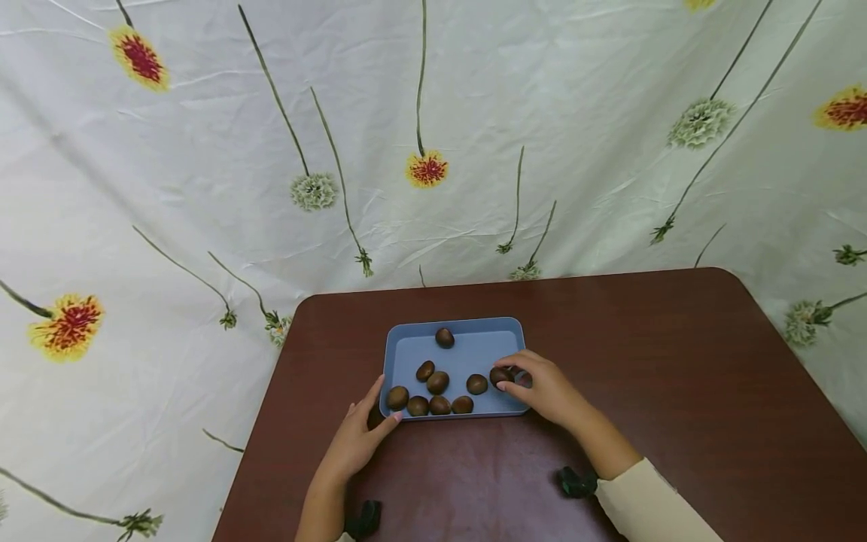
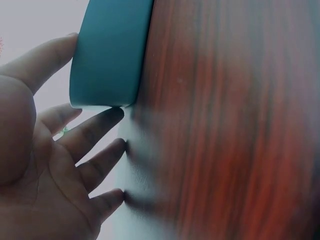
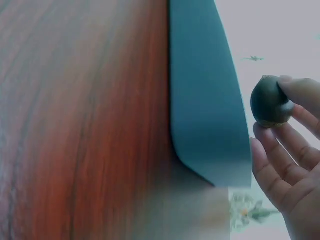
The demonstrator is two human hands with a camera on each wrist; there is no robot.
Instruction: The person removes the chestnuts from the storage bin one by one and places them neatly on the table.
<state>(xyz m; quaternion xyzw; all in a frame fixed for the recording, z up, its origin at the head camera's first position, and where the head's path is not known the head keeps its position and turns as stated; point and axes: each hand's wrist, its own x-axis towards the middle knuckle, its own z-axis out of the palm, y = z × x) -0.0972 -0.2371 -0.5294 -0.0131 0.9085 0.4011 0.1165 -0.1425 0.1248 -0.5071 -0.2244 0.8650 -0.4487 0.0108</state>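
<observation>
A shallow blue tray (image 1: 467, 346) lies on the table with several brown chestnuts in it, most of them towards its front edge. Between thumb and fingers my right hand (image 1: 547, 388) pinches one chestnut (image 1: 500, 376) over the tray's right side; its pointed tip shows in the right wrist view, where the chestnut (image 3: 270, 101) is above the tray rim. Another chestnut beside it is partly hidden by the fingers. My left hand (image 1: 357, 436) touches the tray's front left corner, fingers fairly straight, thumb at the front rim. One chestnut (image 1: 397, 397) sits just inside that corner.
The dark reddish-brown table (image 1: 630, 354) reaches beyond the tray on all sides. Behind it hangs a white cloth (image 1: 474, 98) printed with flowers. Dark bands (image 1: 576, 482) are worn at both wrists.
</observation>
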